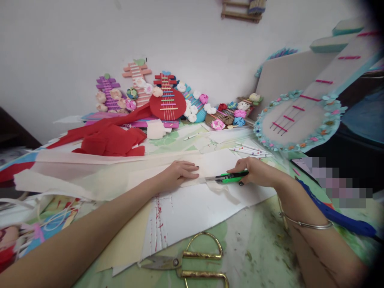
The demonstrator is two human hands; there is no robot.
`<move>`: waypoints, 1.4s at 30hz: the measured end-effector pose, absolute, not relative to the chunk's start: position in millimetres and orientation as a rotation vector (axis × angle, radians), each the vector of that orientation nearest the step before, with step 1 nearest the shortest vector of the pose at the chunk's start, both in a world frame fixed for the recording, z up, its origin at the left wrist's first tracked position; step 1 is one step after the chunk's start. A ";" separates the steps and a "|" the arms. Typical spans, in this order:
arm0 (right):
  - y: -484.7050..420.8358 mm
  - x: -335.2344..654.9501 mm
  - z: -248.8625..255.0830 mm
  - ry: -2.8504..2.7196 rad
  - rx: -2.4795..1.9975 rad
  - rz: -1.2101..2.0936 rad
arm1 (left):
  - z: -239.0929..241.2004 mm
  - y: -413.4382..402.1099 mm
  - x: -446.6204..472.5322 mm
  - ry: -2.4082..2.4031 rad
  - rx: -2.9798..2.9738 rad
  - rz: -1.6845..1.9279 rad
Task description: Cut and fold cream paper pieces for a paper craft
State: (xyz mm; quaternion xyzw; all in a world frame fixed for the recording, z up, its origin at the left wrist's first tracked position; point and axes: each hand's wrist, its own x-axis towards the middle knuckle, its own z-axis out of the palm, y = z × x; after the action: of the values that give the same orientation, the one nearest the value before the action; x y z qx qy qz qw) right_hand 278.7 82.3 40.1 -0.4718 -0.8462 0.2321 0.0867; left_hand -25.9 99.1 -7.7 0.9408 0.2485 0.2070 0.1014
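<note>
My right hand [255, 170] is closed around a green and black utility knife [229, 177], its blade pointing left and lying at the edge of a cream paper sheet [120, 176]. Just left of the blade, my left hand [180, 171] lies flat on that paper with the fingers stretched out. Under the paper is a white board [192, 216], scored with several cut lines and red marks on its left part. A narrow strip of thin paper [226, 195] curls on the board below the knife.
Gold-handled scissors [180, 262] lie in front of the board. Red paper [112, 141] is heaped at the back left. White pens [249, 150] sit behind my right hand. A blue tool [336, 212], a phone [306, 170] and a large lute-shaped craft [294, 120] are at right. Small lute crafts [168, 102] line the wall.
</note>
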 end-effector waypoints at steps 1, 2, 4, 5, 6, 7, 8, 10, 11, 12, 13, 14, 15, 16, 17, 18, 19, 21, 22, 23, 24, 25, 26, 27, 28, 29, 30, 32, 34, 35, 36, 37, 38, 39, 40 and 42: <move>82.2 279.0 40.4 -2.515 -1.405 0.692 | -7.9 99.5 -26.2 0.731 2.777 0.611; 82.1 279.0 40.8 -2.514 -1.402 0.684 | -8.3 100.0 -26.5 0.723 2.774 0.617; 81.5 278.2 42.1 -2.521 -1.390 0.652 | -9.0 101.1 -26.9 0.700 2.755 0.643; 81.1 277.5 42.9 -2.523 -1.386 0.637 | -9.3 101.6 -27.0 0.690 2.740 0.658; 80.6 276.7 43.6 -2.523 -1.383 0.627 | -9.5 102.1 -27.1 0.679 2.725 0.670; 80.2 276.0 44.2 -2.521 -1.382 0.621 | -9.7 102.4 -27.1 0.672 2.712 0.679; 79.8 275.4 44.7 -2.518 -1.382 0.617 | -9.9 102.6 -27.0 0.670 2.702 0.684; 79.2 274.5 45.3 -2.518 -1.370 0.608 | -10.5 102.6 -27.0 0.683 2.692 0.686; 79.1 274.2 45.4 -2.520 -1.361 0.604 | -10.9 102.4 -27.0 0.693 2.691 0.684; 79.0 273.9 45.5 -2.522 -1.354 0.599 | -11.4 102.0 -27.0 0.706 2.693 0.678; 79.0 273.4 45.5 -2.525 -1.350 0.592 | -12.1 101.5 -27.1 0.722 2.698 0.670; 79.1 272.8 45.5 -2.531 -1.348 0.589 | -12.8 100.9 -27.2 0.742 2.709 0.661; 79.1 271.9 45.4 -2.539 -1.346 0.586 | -13.4 100.3 -27.2 0.763 2.724 0.651; 79.2 270.7 45.2 -2.548 -1.342 0.587 | -13.9 99.5 -27.3 0.785 2.742 0.642; 79.2 269.4 44.8 -2.557 -1.337 0.588 | -14.2 98.8 -27.3 0.804 2.759 0.634; 79.2 267.9 44.4 -2.563 -1.331 0.586 | -14.2 98.1 -27.2 0.815 2.775 0.626; 79.0 266.3 43.8 -2.568 -1.326 0.584 | -13.9 97.5 -27.0 0.817 2.788 0.619; 78.5 263.4 42.5 -2.573 -1.322 0.572 | -12.7 96.8 -26.5 0.810 2.808 0.612; 78.0 262.3 41.8 -2.576 -1.319 0.566 | -12.0 96.7 -26.2 0.806 2.820 0.610; 77.5 261.5 41.4 -2.581 -1.315 0.564 | -11.4 96.8 -25.9 0.801 2.836 0.610; 76.9 261.0 41.1 -2.584 -1.311 0.571 | -11.0 97.0 -25.6 0.795 2.853 0.612; 76.3 260.8 41.1 -2.585 -1.308 0.584 | -10.8 97.4 -25.4 0.790 2.871 0.612; 75.7 260.9 41.2 -2.583 -1.311 0.601 | -10.8 97.8 -25.3 0.785 2.886 0.611; 75.1 261.1 41.6 -2.579 -1.317 0.622 | -11.0 98.2 -25.3 0.783 2.896 0.612; 74.5 261.4 42.1 -2.574 -1.327 0.643 | -11.4 98.7 -25.3 0.786 2.903 0.613; 74.0 261.6 42.6 -2.569 -1.337 0.660 | -11.8 99.1 -25.4 0.794 2.905 0.613; 73.6 261.9 43.2 -2.566 -1.348 0.672 | -12.3 99.3 -25.4 0.803 2.905 0.614; 72.7 262.3 44.0 -2.572 -1.357 0.683 | -13.0 99.7 -25.4 0.819 2.897 0.619; 71.9 262.8 44.5 -2.579 -1.355 0.688 | -13.4 99.7 -25.2 0.827 2.879 0.626; 71.5 263.2 44.7 -2.578 -1.355 0.688 | -13.4 99.7 -25.1 0.831 2.871 0.630; 71.2 263.7 44.9 -2.580 -1.352 0.689 | -13.3 99.6 -24.9 0.834 2.867 0.628; 70.9 264.4 45.4 -2.583 -1.348 0.691 | -13.1 99.4 -24.8 0.837 2.867 0.626; 70.7 265.2 46.0 -2.588 -1.345 0.694 | -12.9 99.2 -24.7 0.841 2.870 0.620; 70.5 266.1 46.8 -2.594 -1.344 0.698 | -12.6 99.0 -24.6 0.846 2.876 0.612; 70.3 267.0 47.9 -2.598 -1.344 0.704 | -12.3 98.6 -24.5 0.853 2.881 0.605; 69.9 268.5 50.3 -2.584 -1.357 0.724 | -11.7 97.8 -24.5 0.874 2.885 0.591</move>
State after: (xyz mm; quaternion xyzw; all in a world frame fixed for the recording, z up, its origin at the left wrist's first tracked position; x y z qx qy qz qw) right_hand 268.5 69.9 50.3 -0.4501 -0.8574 0.2402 0.0670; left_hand -24.5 97.8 -11.7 0.9386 0.2842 0.1923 0.0348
